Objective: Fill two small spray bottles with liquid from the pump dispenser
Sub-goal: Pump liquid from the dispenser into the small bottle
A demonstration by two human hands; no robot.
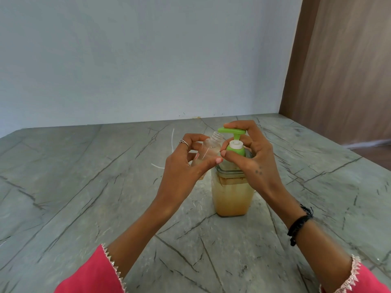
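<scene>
A clear square pump dispenser (231,195) holding yellowish liquid stands on the grey marble counter (84,187). Its green pump head (231,130) points left. My right hand (251,157) grips the pump, with fingers on top of the head and the thumb at the green collar. My left hand (186,163) holds a small clear spray bottle (208,151) tilted, its open threaded neck just under the pump's spout. The bottle has no cap on it. A second spray bottle is not visible.
Two thin white dip tubes (173,140) lie on the counter behind my left hand. A pale wall runs along the back, and a brown wooden panel (342,70) stands at the right.
</scene>
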